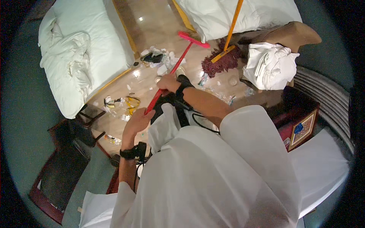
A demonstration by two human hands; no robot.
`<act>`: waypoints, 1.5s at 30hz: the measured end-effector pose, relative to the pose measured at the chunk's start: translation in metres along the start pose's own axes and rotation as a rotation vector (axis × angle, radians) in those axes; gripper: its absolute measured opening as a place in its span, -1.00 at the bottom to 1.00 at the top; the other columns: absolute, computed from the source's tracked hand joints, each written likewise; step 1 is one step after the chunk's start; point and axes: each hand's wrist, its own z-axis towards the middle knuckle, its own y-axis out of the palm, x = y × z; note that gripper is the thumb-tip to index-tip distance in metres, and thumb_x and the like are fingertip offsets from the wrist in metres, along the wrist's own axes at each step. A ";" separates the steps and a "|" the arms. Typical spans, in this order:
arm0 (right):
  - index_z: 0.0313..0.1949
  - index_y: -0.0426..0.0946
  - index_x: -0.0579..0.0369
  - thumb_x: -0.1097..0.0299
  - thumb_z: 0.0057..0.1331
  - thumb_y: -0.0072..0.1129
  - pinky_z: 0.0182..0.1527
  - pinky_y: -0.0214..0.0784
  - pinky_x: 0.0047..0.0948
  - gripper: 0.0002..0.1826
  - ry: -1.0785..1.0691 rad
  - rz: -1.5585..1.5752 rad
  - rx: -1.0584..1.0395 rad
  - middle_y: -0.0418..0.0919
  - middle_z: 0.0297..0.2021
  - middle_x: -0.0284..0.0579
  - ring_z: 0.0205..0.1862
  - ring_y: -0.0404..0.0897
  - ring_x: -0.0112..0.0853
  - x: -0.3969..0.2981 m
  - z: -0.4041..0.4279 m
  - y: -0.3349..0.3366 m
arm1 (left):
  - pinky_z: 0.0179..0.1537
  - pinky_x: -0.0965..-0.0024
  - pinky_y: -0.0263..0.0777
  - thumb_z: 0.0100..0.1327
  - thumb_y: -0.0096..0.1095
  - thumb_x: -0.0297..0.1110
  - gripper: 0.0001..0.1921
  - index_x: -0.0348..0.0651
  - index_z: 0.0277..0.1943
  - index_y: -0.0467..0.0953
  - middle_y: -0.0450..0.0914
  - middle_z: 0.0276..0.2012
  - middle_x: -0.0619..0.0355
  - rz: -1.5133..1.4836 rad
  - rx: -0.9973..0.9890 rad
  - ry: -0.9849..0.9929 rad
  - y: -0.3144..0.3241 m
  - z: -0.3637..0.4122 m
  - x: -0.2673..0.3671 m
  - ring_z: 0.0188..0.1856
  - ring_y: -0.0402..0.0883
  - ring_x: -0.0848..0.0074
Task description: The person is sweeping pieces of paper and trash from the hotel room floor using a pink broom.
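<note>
My left hand [139,122] grips the lower end of a red broom handle [182,57], close to my body. Farther up the same handle, my right hand [169,83] is wrapped around it. The pink broom head [194,40] is at the far end, beside the corner of a white-covered bed. To the left of the handle, a pile of paper scraps and dark litter [156,57] lies on the floor. Yellow peels or wrappers [132,104] and other scraps are scattered nearer my left hand.
A dark red string mop [221,58] with an orange handle rests right of the broom. White bedding covers beds at left [108,42] and upper right [242,14]. Folded white linen [271,65] sits on a brown chair [293,32]. A dark chair [82,128] stands at left.
</note>
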 end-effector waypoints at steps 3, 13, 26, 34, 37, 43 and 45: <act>-0.40 0.68 -0.07 0.25 -0.08 0.23 -0.09 0.41 0.06 -0.79 -0.165 -0.447 0.194 0.65 -0.38 0.00 -0.29 0.65 -0.05 0.036 0.006 -0.022 | -0.41 0.19 0.31 0.28 -0.01 -0.02 -0.51 -0.42 -0.39 0.44 0.48 -0.58 -0.16 -0.084 0.000 0.024 0.022 0.036 0.014 -0.51 0.48 0.17; -0.34 0.66 0.08 0.15 0.05 0.16 -0.07 0.46 -0.17 -0.70 -0.082 -0.520 0.149 0.64 -0.27 0.05 -0.17 0.61 -0.05 0.124 0.016 -0.021 | -0.26 0.02 0.48 0.24 0.01 -0.10 -0.59 -0.37 -0.41 0.51 0.58 -0.45 -0.25 0.272 0.034 0.123 0.104 0.078 0.040 -0.33 0.61 -0.05; -0.49 0.62 0.20 0.32 -0.09 0.14 -0.25 0.50 -0.12 -0.78 -0.167 -0.263 0.150 0.62 -0.45 0.14 -0.36 0.65 -0.07 -0.051 -0.030 0.111 | -0.20 0.00 0.43 0.25 0.03 -0.08 -0.54 -0.47 -0.31 0.46 0.57 -0.38 -0.32 0.152 0.105 -0.088 0.039 -0.075 -0.064 -0.26 0.57 -0.12; -0.38 0.35 0.43 0.45 0.05 0.16 -0.65 0.44 -0.25 -0.74 0.067 0.449 0.428 0.50 -0.54 0.04 -0.58 0.58 -0.24 -0.048 -0.040 0.119 | -0.23 -0.02 0.39 0.24 0.05 -0.10 -0.59 -0.40 -0.41 0.48 0.54 -0.42 -0.33 0.019 0.201 0.094 0.039 -0.086 -0.114 -0.28 0.55 -0.15; -0.35 0.30 0.39 0.54 0.04 0.08 -0.68 0.41 -0.24 -0.79 0.100 0.852 0.335 0.48 -0.58 -0.01 -0.63 0.55 -0.24 -0.070 -0.036 0.107 | -0.19 -0.02 0.40 0.27 -0.02 0.01 -0.49 -0.41 -0.38 0.53 0.55 -0.38 -0.35 -0.060 0.237 0.090 0.051 -0.028 -0.141 -0.23 0.56 -0.15; -0.08 0.19 0.55 0.39 0.04 0.01 -0.39 0.56 -0.19 -0.49 0.100 0.678 0.266 0.58 -0.33 0.30 -0.32 0.66 -0.07 -0.084 0.000 0.129 | -0.13 0.01 0.43 0.29 -0.12 0.14 -0.39 -0.39 -0.32 0.56 0.57 -0.30 -0.36 -0.128 0.316 -0.100 0.085 0.050 -0.179 -0.19 0.57 -0.15; -0.01 0.13 0.58 0.36 0.04 0.03 -0.29 0.54 -0.19 -0.40 0.110 0.515 0.297 0.57 -0.29 0.34 -0.26 0.64 -0.02 -0.069 0.023 0.128 | -0.12 0.01 0.43 0.29 -0.11 0.15 -0.39 -0.38 -0.31 0.56 0.58 -0.30 -0.35 -0.127 0.305 -0.132 0.081 0.060 -0.171 -0.19 0.57 -0.15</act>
